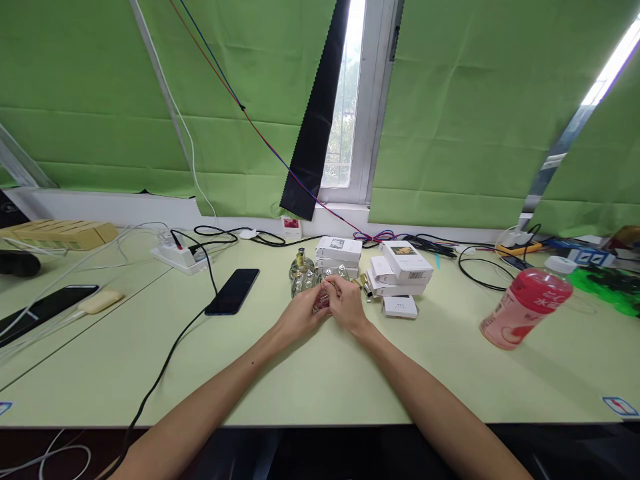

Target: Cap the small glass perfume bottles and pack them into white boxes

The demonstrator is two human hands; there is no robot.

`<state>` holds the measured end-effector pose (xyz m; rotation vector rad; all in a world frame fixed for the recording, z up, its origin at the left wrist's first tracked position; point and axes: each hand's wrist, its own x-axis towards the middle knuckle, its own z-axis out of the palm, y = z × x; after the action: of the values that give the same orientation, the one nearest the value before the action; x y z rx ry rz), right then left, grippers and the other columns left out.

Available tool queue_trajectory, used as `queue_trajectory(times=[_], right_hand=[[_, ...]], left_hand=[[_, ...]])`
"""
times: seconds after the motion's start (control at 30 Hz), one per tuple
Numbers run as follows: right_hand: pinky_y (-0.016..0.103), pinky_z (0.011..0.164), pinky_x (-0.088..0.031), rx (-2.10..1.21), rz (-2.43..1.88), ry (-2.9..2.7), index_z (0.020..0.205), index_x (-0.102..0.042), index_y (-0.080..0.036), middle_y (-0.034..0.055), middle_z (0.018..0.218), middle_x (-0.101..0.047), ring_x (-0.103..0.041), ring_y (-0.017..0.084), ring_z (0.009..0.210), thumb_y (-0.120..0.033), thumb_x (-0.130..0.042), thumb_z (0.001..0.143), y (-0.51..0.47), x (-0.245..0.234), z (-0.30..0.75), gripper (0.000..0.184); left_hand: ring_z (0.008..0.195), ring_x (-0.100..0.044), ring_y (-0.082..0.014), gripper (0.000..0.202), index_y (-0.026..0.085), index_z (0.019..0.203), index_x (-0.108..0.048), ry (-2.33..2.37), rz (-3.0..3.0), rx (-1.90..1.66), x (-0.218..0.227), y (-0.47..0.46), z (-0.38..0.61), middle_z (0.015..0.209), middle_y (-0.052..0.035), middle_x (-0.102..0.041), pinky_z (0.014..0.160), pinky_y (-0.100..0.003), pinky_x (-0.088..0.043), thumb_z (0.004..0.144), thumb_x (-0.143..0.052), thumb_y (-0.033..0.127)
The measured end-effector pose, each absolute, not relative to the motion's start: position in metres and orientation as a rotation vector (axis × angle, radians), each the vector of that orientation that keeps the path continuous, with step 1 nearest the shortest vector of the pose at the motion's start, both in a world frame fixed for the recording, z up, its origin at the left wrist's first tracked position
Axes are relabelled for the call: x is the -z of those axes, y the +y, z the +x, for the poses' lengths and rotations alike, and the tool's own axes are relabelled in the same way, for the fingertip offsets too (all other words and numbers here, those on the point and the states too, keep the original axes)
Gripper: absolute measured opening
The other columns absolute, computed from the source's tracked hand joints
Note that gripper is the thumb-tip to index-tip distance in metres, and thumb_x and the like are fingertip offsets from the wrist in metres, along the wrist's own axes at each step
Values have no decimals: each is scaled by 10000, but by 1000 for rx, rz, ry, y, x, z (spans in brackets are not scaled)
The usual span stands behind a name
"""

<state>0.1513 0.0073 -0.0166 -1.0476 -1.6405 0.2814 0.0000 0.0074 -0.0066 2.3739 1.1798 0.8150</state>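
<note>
My left hand [303, 310] and my right hand [345, 303] meet over the table, fingers curled round a small clear glass perfume bottle [321, 303]. Most of that bottle is hidden by the fingers. Just behind my hands stands a cluster of similar glass bottles [302, 281], and one perfume bottle [301, 265] at the back shows a gold neck. Right of my right hand lie gold-coloured sprayer parts [365, 285]. Two stacks of small white boxes stand close by: the left stack [339, 249] behind my hands, the right stack [406, 261] beyond the sprayer parts. A single white box [400, 307] lies in front.
A black phone [233, 291] lies left of my hands, with a black cable [175, 343] running past it to the table's front edge. A pink bottle [525, 308] stands at right. A power strip [181, 259], yellow boxes [63, 233] and tangled cables [425, 245] line the back.
</note>
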Motion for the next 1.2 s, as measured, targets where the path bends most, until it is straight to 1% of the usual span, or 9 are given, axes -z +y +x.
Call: queue_trajectory(times=[0.13, 0.27, 0.43, 0.6, 0.83, 0.93, 1.07, 1.13, 1.2], right_hand=[[242, 625, -406, -282, -1074, -1657, 908, -692, -185, -2, 672, -630, -515, 141, 573, -299, -477, 971, 7, 15, 151, 252], [236, 589, -356, -274, -1071, -1624, 867, -678, -178, -57, 563, -477, -442, 124, 525, -327, -526, 952, 7, 16, 151, 230], [227, 553, -297, -277, -1083, -1538, 766, -610, -187, -102, 535, -310, -357, 99, 494, -382, -598, 906, 8, 16, 150, 240], [229, 545, -276, -284, -1106, -1462, 712, -576, -196, -115, 528, -263, -319, 92, 492, -430, -651, 857, 9, 14, 149, 285], [234, 538, -272, -248, -1079, -1422, 741, -604, -190, -116, 533, -253, -299, 90, 487, -482, -649, 879, 6, 9, 148, 326], [238, 539, -280, -200, -1082, -1378, 763, -602, -189, -114, 532, -267, -297, 92, 479, -462, -602, 929, 6, 5, 152, 319], [251, 592, -352, -64, -1164, -1357, 805, -614, -183, -61, 586, -439, -447, 127, 551, -351, -494, 992, 11, 2, 164, 279], [270, 672, -412, 17, -1253, -1390, 937, -650, -163, 9, 745, -604, -555, 157, 669, -263, -482, 988, 13, 1, 170, 202], [285, 717, -435, 55, -1412, -1428, 1077, -657, -141, 71, 892, -672, -620, 197, 803, -192, -488, 976, 13, -1, 175, 203]], left_hand=[[774, -668, -231, 352, 142, 1222, -614, 1199, 2371, -812, 7, 8, -1, 884, -60, -728, 696, -301, -468, 898, -625, 280], [774, -672, -229, 347, 150, 1223, -618, 1203, 2369, -810, 7, 8, -1, 878, -54, -729, 684, -297, -466, 903, -625, 285], [799, -679, -232, 313, 159, 1195, -634, 1200, 2380, -805, 7, 7, -1, 894, -56, -731, 698, -297, -472, 911, -628, 290], [810, -684, -238, 245, 165, 1099, -662, 1176, 2385, -820, 9, 9, 0, 891, -63, -728, 724, -307, -485, 914, -642, 324], [775, -670, -230, 205, 181, 1048, -647, 1168, 2371, -813, 8, 8, 0, 894, -53, -728, 680, -303, -460, 914, -638, 336], [766, -663, -230, 233, 193, 1077, -633, 1186, 2374, -794, 6, 7, 0, 907, -44, -730, 659, -301, -443, 905, -652, 349], [778, -670, -247, 307, 185, 1139, -624, 1233, 2379, -790, 4, 5, -1, 874, -47, -725, 690, -317, -461, 889, -674, 357], [811, -679, -255, 316, 183, 1150, -621, 1231, 2378, -787, 3, 4, -1, 894, -54, -732, 722, -326, -476, 892, -674, 357], [851, -686, -261, 322, 189, 1160, -620, 1221, 2375, -798, 3, 4, 0, 947, -62, -742, 747, -333, -487, 890, -676, 355]])
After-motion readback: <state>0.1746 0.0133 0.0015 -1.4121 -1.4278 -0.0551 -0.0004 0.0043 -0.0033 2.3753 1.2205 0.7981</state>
